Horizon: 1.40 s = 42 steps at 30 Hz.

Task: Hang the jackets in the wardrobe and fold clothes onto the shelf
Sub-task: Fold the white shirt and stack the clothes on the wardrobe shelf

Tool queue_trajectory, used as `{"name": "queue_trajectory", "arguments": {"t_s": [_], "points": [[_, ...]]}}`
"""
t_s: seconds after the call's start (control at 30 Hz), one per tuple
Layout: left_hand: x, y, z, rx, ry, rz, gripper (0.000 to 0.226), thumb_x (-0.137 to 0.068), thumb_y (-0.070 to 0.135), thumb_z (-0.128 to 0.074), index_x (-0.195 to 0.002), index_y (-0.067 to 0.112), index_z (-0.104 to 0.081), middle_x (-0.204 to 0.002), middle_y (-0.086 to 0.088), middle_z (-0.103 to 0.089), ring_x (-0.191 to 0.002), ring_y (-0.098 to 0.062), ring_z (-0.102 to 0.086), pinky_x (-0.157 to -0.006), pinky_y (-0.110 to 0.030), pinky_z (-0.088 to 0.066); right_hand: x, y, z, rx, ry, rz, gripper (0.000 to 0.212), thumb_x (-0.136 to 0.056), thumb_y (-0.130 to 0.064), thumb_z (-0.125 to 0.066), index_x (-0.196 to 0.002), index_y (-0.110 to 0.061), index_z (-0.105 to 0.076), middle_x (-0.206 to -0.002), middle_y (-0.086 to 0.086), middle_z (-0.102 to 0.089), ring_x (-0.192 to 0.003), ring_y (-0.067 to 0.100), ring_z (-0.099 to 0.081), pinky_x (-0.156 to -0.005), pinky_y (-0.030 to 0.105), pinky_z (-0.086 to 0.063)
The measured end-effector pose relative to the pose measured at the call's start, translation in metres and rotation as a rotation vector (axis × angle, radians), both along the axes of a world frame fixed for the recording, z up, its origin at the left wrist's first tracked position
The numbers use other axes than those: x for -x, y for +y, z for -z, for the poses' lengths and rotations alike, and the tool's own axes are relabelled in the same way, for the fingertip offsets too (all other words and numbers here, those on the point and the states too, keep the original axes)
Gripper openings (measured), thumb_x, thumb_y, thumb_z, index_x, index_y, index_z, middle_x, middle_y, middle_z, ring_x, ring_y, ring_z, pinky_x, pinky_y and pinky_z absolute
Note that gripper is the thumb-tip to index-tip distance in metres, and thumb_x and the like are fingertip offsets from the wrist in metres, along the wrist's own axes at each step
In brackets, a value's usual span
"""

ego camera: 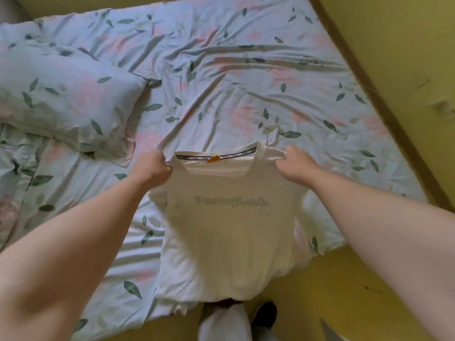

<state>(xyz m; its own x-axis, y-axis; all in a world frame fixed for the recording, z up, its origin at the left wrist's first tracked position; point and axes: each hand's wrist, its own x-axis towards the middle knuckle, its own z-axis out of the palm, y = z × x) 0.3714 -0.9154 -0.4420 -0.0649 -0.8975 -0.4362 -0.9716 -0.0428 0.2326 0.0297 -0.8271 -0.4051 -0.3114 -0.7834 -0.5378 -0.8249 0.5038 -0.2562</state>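
White T-shirt (226, 232) hangs spread over the bed's (221, 70) near edge, collar away from the person. Left hand (154, 167) and right hand (295, 166) each have fingers clamped on a shoulder seam.

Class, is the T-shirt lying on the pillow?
No: left hand and right hand hold the T-shirt by its shoulders, apart from the pillow.
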Motion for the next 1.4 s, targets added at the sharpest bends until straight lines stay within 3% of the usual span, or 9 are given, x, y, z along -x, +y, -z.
{"name": "queue_trajectory", "arguments": {"t_s": [0.07, 0.43, 0.63, 0.73, 0.87, 1.03, 1.2, 1.3, 1.4], "points": [[0.006, -0.007, 0.039, 0.005, 0.047, -0.048, 0.008, -0.084, 0.012, -0.057, -0.077, 0.008, -0.056, -0.072, -0.01, -0.057, -0.08, -0.035, -0.057, -0.066, -0.035, -0.044, 0.004, -0.009, 0.035, -0.002, 0.033, 0.031, 0.026, -0.099, -0.027, -0.042, -0.117, -0.009, -0.048, -0.11, 0.014, -0.055, -0.095, 0.033, -0.054, -0.074, 0.037, -0.041], [0.053, -0.086, 0.154, 0.123, 0.052, -0.113, 0.023, -0.102, 0.034, -0.048, -0.108, 0.012, -0.047, -0.099, -0.016, -0.061, -0.09, -0.038, -0.058, -0.072, -0.045, -0.046, 0.03, -0.082, 0.161, 0.026, 0.192, 0.049, 0.022, -0.098, -0.013, -0.037, -0.12, -0.014, -0.043, -0.103, 0.006, -0.049, -0.096, 0.033, -0.052, -0.088, 0.046, -0.04], [0.078, -0.121, 0.201, 0.115, -0.067, -0.128, 0.036, -0.093, 0.013, -0.053, -0.127, 0.006, -0.042, -0.128, -0.02, -0.053, -0.119, -0.042, -0.054, -0.09, -0.051, -0.047, 0.037, -0.13, 0.214, 0.206, -0.04, 0.187, 0.031, -0.102, -0.042, -0.047, -0.115, -0.014, -0.046, -0.107, 0.007, -0.058, -0.094, 0.029, -0.055, -0.075, 0.037, -0.041], [0.089, -0.098, 0.231, 0.178, -0.129, 0.091, 0.048, -0.085, 0.007, -0.053, -0.131, 0.009, -0.043, -0.136, -0.016, -0.043, -0.125, -0.038, -0.043, -0.095, -0.049, -0.041, 0.046, -0.128, 0.233, 0.146, -0.098, 0.197, 0.043, -0.101, -0.056, -0.035, -0.118, -0.021, -0.051, -0.118, 0.004, -0.06, -0.105, 0.028, -0.056, -0.091, 0.041, -0.045], [0.12, -0.066, 0.262, 0.289, -0.045, 0.533, 0.049, -0.085, 0.015, -0.058, -0.132, 0.013, -0.049, -0.139, -0.012, -0.048, -0.122, -0.035, -0.049, -0.094, -0.047, -0.041, 0.073, -0.101, 0.25, 0.032, -0.072, 0.213, 0.042, -0.099, -0.031, -0.031, -0.133, -0.02, -0.053, -0.137, 0.008, -0.056, -0.122, 0.032, -0.053, -0.099, 0.042, -0.042], [0.181, -0.048, 0.27, 0.23, 0.053, 0.789, 0.05, -0.092, 0.015, -0.053, -0.141, 0.018, -0.045, -0.149, -0.007, -0.043, -0.123, -0.032, -0.052, -0.097, -0.043, -0.041, 0.115, -0.076, 0.27, -0.028, 0.007, 0.177, 0.051, -0.095, -0.013, -0.047, -0.146, -0.021, -0.047, -0.15, 0.012, -0.046, -0.133, 0.034, -0.047, -0.107, 0.042, -0.043], [0.234, -0.046, 0.273, 0.178, 0.033, 0.799, 0.053, -0.096, 0.018, -0.051, -0.148, 0.016, -0.038, -0.164, -0.007, -0.025, -0.133, -0.034, -0.047, -0.096, -0.045, -0.044, 0.143, -0.063, 0.294, -0.079, -0.076, 0.216, 0.065, -0.091, -0.015, -0.055, -0.152, -0.032, -0.04, -0.149, 0.019, -0.043, -0.13, 0.038, -0.049, -0.106, 0.035, -0.043], [0.259, -0.041, 0.275, 0.126, 0.027, 0.768, 0.054, -0.095, 0.017, -0.051, -0.148, 0.018, -0.037, -0.156, -0.005, -0.036, -0.124, -0.036, -0.053, -0.089, -0.046, -0.051, 0.149, -0.054, 0.299, -0.123, -0.115, 0.035, 0.07, -0.091, -0.017, -0.055, -0.152, -0.046, -0.034, -0.152, 0.014, -0.029, -0.138, 0.038, -0.034, -0.117, 0.038, -0.032], [0.28, -0.024, 0.276, 0.173, 0.093, 0.717, 0.056, -0.091, 0.011, -0.048, -0.146, 0.019, -0.042, -0.151, -0.003, -0.043, -0.122, -0.033, -0.055, -0.088, -0.047, -0.053, 0.151, -0.049, 0.295, -0.144, -0.262, -0.057, 0.066, -0.085, -0.014, -0.059, -0.145, -0.04, -0.049, -0.142, 0.01, -0.04, -0.131, 0.031, -0.042, -0.101, 0.035, -0.044]]}}
